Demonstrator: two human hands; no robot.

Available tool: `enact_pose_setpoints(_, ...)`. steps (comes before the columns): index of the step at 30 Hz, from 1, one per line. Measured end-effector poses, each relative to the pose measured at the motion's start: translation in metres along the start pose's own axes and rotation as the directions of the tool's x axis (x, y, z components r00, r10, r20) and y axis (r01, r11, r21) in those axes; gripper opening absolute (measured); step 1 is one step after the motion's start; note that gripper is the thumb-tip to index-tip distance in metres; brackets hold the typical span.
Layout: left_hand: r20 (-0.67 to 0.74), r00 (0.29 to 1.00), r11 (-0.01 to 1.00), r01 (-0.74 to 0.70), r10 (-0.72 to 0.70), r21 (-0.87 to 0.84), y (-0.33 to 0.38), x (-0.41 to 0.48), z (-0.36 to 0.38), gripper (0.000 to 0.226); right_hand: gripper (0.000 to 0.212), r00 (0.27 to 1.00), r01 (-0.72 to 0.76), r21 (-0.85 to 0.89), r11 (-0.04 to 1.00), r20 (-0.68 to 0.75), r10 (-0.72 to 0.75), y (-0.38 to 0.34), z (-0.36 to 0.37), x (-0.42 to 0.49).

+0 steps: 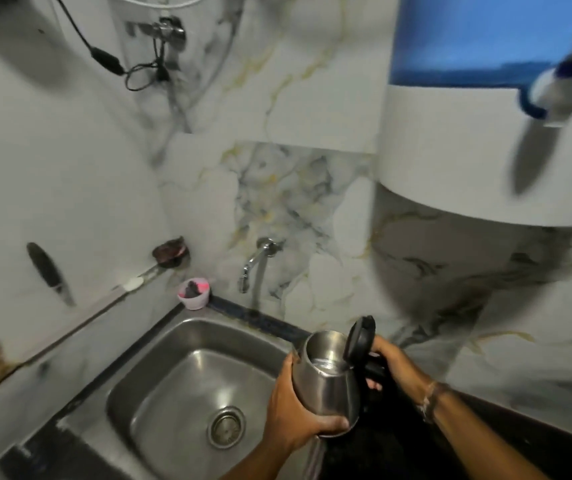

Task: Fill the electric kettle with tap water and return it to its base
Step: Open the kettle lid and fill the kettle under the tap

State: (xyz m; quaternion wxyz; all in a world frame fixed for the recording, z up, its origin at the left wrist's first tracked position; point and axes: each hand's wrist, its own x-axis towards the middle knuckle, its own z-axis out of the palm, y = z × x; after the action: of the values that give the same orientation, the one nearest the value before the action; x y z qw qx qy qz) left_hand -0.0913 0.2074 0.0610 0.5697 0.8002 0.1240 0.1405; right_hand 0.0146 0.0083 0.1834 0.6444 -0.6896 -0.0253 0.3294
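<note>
**Kettle held at the sink's edge, lid up**

While the tap [255,263] on the marble wall stood off to the rear, a person held a steel kettle [326,379] in both hands over the right rim of the sink [159,386], tipped a little toward the basin. Its black lid [359,336] was hinged open and stood nearly upright. Some water or a bright reflection showed inside; which, and how much, could not be told.

The left hand [289,410] was wrapped under and around the body, its fingers [333,426] curled beneath the base. The right hand [390,362] was closed on the black handle behind the lid.

By the look of it, the polished shell would be stiff but slick, the more so if wet, and the kettle would grow markedly heavier as it filled. The handle appeared the sound place to carry it from, with a palm under the body as support rather than the main hold. The raised lid looked the weakest part and no place to grip. Sloshing seemed the chief risk on the way to the base, which was not in view; the dark table [398,445] lay just right of the sink.
</note>
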Motion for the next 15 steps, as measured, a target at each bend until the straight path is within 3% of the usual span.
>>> enact_pose_setpoints(3,0.019,0.999,0.999,0.041,-0.042,0.034,-0.024,0.013,-0.054,0.149,0.074,0.999,-0.009,0.027,1.000,-0.038,0.010,0.007,0.041,0.036)
enact_pose_setpoints(5,0.030,0.998,0.998,0.057,-0.058,0.021,-0.036,0.033,-0.093,0.117,0.069,0.997,-0.025,0.017,1.000,-0.079,0.026,0.009,0.068,0.064)
enact_pose_setpoints(8,-0.164,0.977,0.991,0.136,-0.134,0.000,-0.043,0.092,-0.151,0.072,0.055,0.990,-0.059,0.016,0.998,-0.126,0.060,0.012,0.104,0.103)
enact_pose_setpoints(11,-0.247,0.959,0.984,0.161,-0.136,0.083,-0.032,0.167,-0.190,0.041,0.066,0.976,-0.064,-0.030,0.997,-0.211,0.056,0.015,0.133,0.136)
enact_pose_setpoints(12,-0.237,0.964,0.975,0.158,-0.119,0.156,-0.026,0.189,-0.197,0.037,0.073,0.972,-0.063,-0.049,0.997,-0.228,0.050,0.017,0.142,0.144)
enact_pose_setpoints(15,-0.162,0.984,0.918,0.128,-0.071,0.375,-0.003,0.235,-0.196,0.059,0.082,0.954,-0.076,-0.074,0.994,-0.294,0.051,0.018,0.160,0.166)
